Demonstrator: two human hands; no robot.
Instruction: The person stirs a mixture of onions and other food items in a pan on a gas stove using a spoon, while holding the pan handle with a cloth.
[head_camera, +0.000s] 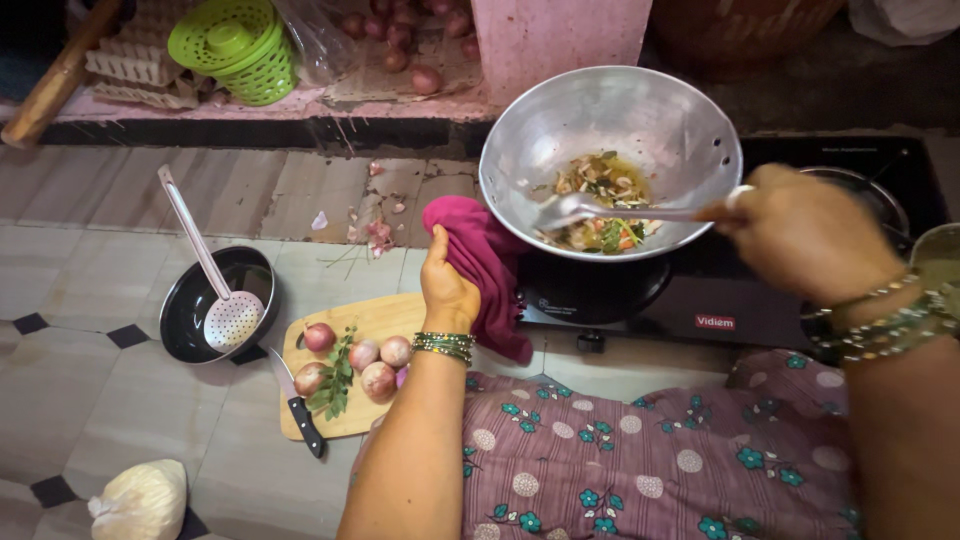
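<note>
Left hand (447, 290) grips magenta cloth (487, 262) at wok (612, 150); right hand (805, 235), seemingly closed, holds ladle (600, 212).

The wok (640, 130) sat on the stove (700, 290), with the spatula (600, 212) lying in it. The cloth (485, 270) hung at its left rim. Left of the stove, on the floor (90, 380), lay the cutting board (355, 370) carrying onions (360, 362); the knife (297, 402) rested on its left edge. Further left stood a bowl (200, 310) holding a skimmer (220, 290).
</note>
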